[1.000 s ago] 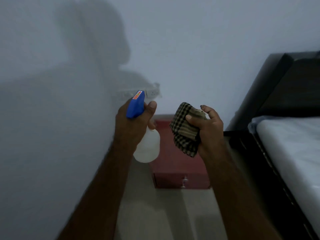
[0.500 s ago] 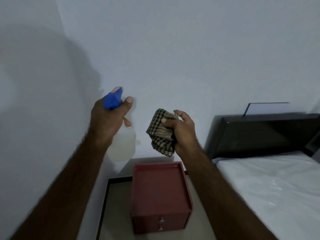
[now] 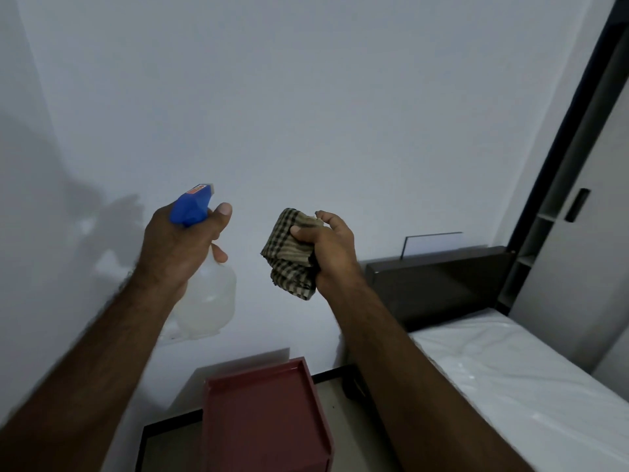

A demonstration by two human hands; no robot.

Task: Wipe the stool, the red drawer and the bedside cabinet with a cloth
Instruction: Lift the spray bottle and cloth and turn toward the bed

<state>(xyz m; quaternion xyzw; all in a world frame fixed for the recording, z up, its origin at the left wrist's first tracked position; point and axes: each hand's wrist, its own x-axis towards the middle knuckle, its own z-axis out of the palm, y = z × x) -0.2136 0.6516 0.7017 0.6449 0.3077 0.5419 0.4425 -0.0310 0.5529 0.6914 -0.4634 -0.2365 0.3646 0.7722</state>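
the spray bottle (image 3: 207, 301) is showing a cloudy, translucent plastic body under a smooth blue plastic trigger head (image 3: 190, 209). the cloth (image 3: 289, 260) is looking soft, matt and woven. the red drawer (image 3: 262, 410) is looking smooth and matt. the headboard (image 3: 439, 284) is reflecting, dark and glossy. the mattress (image 3: 510, 376) is shining like plastic wrap.

Both forearms reach forward and up, the left hand (image 3: 180, 243) gripping a spray bottle (image 3: 211, 294), the right hand (image 3: 335, 253) clutching a bunched cloth (image 3: 289, 260).

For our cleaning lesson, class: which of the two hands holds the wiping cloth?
The right hand grips the checked cloth; the left hand holds a blue-topped spray bottle instead.
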